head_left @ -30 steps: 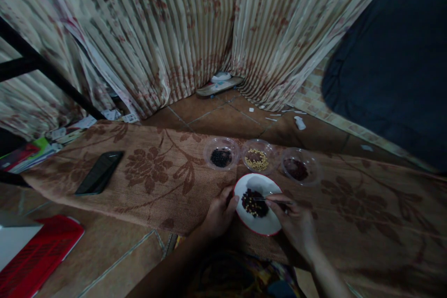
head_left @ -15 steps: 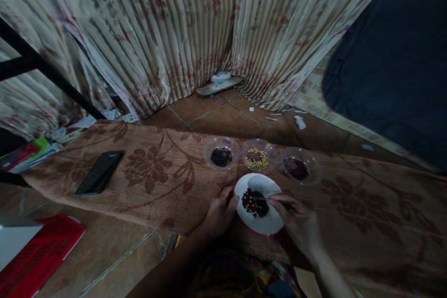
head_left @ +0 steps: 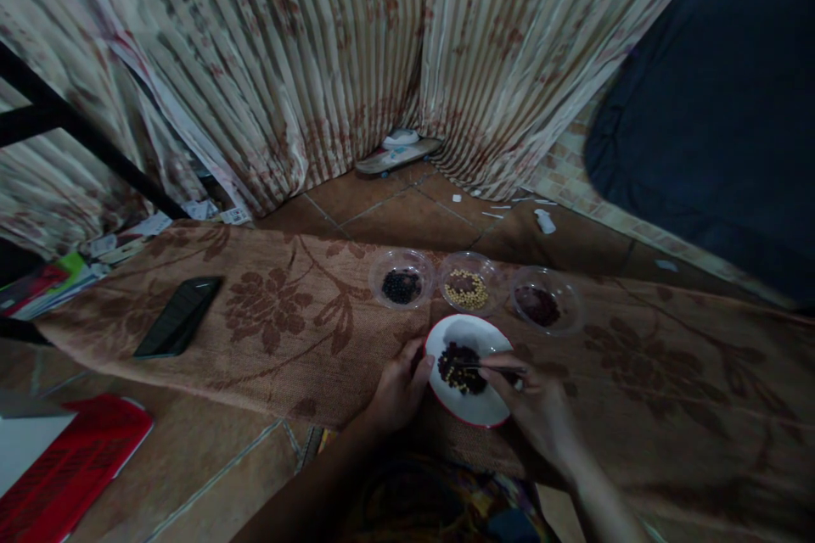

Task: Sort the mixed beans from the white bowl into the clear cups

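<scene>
A white bowl with a red rim point(head_left: 446, 405) is tilted slightly and holds mixed dark and yellow beans point(head_left: 459, 369). My left hand point(head_left: 402, 386) grips its left edge, thumb over the rim. In my right hand point(head_left: 531, 407), closed fingers pinch thin metal tweezers point(head_left: 503, 369), whose tips reach in among the beans; whether a bean is between them I cannot tell. Behind the bowl stand three clear plastic cups: one with black beans point(head_left: 401, 287), one with yellow soybeans point(head_left: 468, 293), one with dark red beans point(head_left: 540, 305).
A patterned brown cloth point(head_left: 331, 339) covers the low table. A black phone point(head_left: 179, 318) lies on its left part. Beyond are a skateboard point(head_left: 398, 157) and striped curtains point(head_left: 356, 42). A red and white box point(head_left: 70, 458) sits on the tiled floor at lower left.
My right hand and the tweezers have shifted slightly left over the beans in the bowl. My left hand keeps its hold on the rim.
</scene>
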Demonstrator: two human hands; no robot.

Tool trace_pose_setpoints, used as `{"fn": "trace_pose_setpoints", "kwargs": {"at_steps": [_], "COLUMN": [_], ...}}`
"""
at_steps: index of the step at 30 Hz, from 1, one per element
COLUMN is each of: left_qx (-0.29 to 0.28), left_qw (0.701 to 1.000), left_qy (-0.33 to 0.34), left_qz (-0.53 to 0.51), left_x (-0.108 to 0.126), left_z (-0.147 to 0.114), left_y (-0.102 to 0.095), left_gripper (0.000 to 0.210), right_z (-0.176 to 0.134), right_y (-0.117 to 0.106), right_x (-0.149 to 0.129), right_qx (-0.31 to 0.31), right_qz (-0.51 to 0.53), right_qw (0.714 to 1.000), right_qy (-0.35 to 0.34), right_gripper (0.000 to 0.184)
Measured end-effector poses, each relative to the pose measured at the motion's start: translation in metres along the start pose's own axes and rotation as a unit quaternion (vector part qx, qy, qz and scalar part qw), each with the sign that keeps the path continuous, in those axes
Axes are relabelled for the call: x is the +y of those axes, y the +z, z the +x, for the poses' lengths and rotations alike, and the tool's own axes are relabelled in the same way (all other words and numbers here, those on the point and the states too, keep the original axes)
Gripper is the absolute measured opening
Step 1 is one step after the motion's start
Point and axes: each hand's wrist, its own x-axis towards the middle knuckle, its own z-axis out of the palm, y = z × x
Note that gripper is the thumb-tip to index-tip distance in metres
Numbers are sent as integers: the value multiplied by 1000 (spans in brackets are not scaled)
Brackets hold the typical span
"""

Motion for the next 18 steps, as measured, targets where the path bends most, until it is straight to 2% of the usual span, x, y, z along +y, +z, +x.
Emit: {"fn": "trace_pose_setpoints", "kwargs": {"at_steps": [4,9,11,15,18], "left_qx": [-3,-1,-3,-8,-5], "left_qw": [1000,1000,1000,1000,1000], "left_qy": [1,-1,-6,-2,2], "left_qz": [-1,4,2,-6,-6], "left_x": [-1,-1,0,1,0], "left_z": [0,1,1,1,1], "left_y": [0,0,-1,-1,-1], "left_gripper": [34,34,35,35,34], "right_z": [-4,-9,-11,-11,-3], "right_y": [-5,-34,-40,-25,-11], "right_x": [-5,7,6,-8,-16], "right_qx": [-34,31,28,-43,-34], "right_qz": [11,-30,-48,-57,-56], "right_qw": [999,999,998,997,998], "right_qy": [-1,31,35,25,-1], "right_gripper": [24,27,26,23,23]}}
